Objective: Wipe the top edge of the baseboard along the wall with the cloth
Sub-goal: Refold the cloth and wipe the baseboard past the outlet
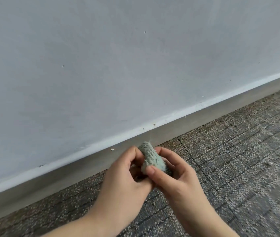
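Both hands meet above the floor, just below the baseboard. Left hand and right hand fingers pinch the bunched cloth between them.

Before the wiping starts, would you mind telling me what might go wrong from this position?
The cloth is bunched into a small wad between the left hand and right hand, so it may cover little of the baseboard ledge per pass. Specks sit along that top edge; a dry swipe could knock them onto the speckled floor, where they would be hard to spot.
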